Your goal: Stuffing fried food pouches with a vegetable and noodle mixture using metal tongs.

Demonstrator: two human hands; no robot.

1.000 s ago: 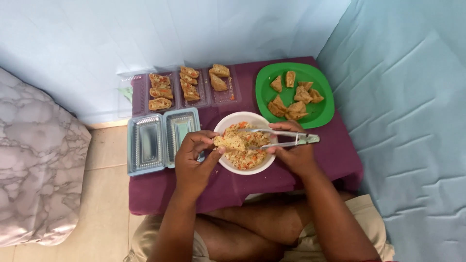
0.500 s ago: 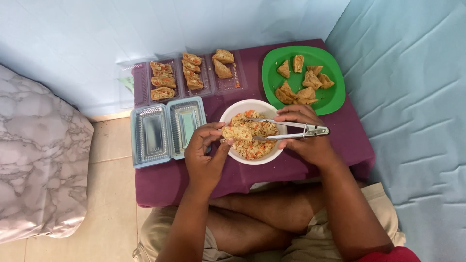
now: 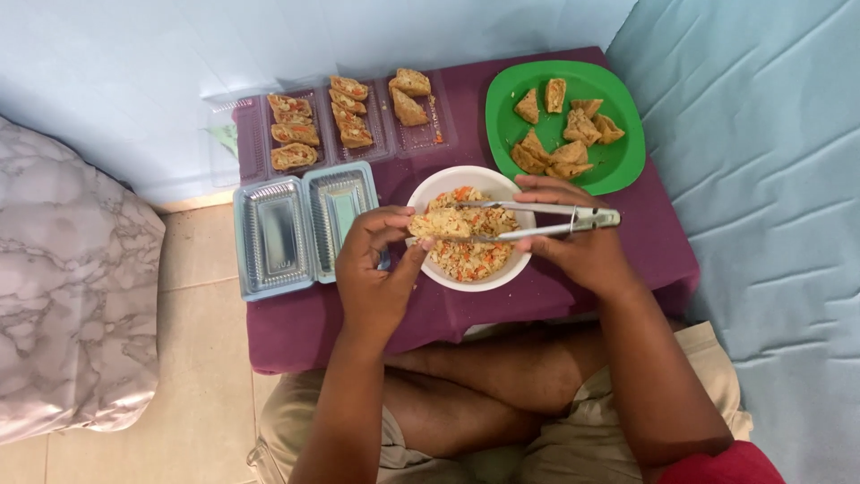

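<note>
My left hand (image 3: 376,269) holds a golden tofu pocket (image 3: 441,223) at the left rim of a white bowl (image 3: 436,271) filled with a rice and carrot mixture (image 3: 470,251). My right hand (image 3: 578,246) grips metal tongs (image 3: 537,218), whose tips reach across the bowl to the tofu pocket. A green plate (image 3: 618,157) with several fried tofu pieces (image 3: 563,134) sits behind and to the right of the bowl.
A low table with a purple cloth (image 3: 305,327) carries everything. An empty open clear container (image 3: 300,229) lies left of the bowl. Behind it, clear trays (image 3: 345,121) hold several stuffed pieces. A marble-patterned cushion (image 3: 72,296) is at left, blue bedding (image 3: 770,179) at right.
The view has shifted slightly. Both hands stay over the bowl, the tongs still reaching toward the tofu pocket in my left hand.
</note>
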